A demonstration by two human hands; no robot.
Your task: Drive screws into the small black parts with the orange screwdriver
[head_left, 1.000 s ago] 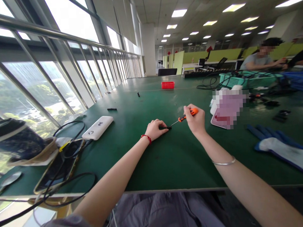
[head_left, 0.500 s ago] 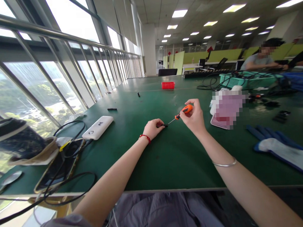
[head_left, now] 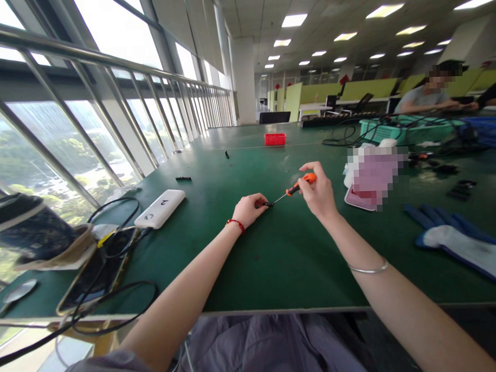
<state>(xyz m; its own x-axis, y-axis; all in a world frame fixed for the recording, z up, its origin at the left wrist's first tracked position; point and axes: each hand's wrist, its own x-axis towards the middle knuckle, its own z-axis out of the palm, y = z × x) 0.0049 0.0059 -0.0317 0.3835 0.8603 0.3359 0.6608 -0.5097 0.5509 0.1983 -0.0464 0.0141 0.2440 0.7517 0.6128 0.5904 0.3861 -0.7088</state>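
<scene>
Since the frame a second ago, the left hand (head_left: 249, 212) and the small black part (head_left: 268, 204) have slid a bit left, and the right hand (head_left: 319, 194) has gone from a fuller wrap to a lighter hold on the screwdriver (head_left: 300, 184). On my feed, nearest first: bare forearms over the green bench (head_left: 295, 271). Left fingers are pinched closed on the small black part, mid-bench, its free end poking out right. Right fingers — thumb and some others closed on the orange-and-black handle, index arched off it. Shaft slants down-left, tip at that free end; can't tell whether it's seated. My call for doing this well: line the shaft up with whatever the tip meets, press lightly, turn evenly, brace the part against the bench so it can't twist — and keep left fingertips out of the slip path. Farther out: white power bank (head_left: 161, 209) left, pixelated pink item (head_left: 373, 179) right, red basket (head_left: 275, 140) beyond.
</scene>
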